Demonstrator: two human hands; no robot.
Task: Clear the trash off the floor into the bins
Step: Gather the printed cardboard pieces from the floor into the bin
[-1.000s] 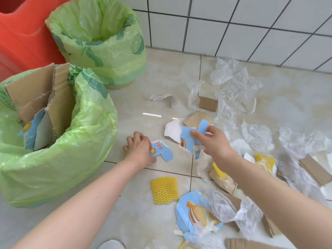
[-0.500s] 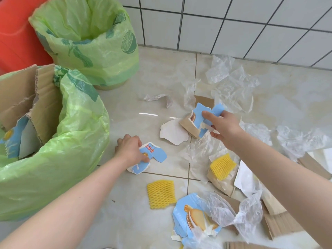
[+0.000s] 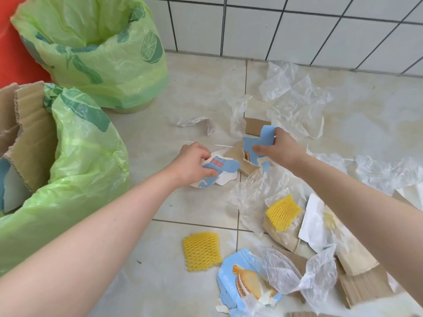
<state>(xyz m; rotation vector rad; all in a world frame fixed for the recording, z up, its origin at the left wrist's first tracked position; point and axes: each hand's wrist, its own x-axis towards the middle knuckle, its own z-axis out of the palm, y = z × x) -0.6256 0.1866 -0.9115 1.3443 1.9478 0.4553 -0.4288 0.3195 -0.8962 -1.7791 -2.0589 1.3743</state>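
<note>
Blue carton scraps are pinched in both hands, left hand (image 3: pixel 194 163) on one scrap (image 3: pixel 225 165) and right hand (image 3: pixel 278 148) on another (image 3: pixel 256 145), lifted off the floor (image 3: pixel 196 209), probably for the nearer cardboard-filled bin (image 3: pixel 75 161).

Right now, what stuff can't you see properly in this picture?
- Near bin, head view: its bottom is hidden by cardboard; the left edge cuts it off.
- Red print on the blue scrap in the left hand: too small to read.
- Cardboard under the right hand: partly covered by its blue piece.
</note>
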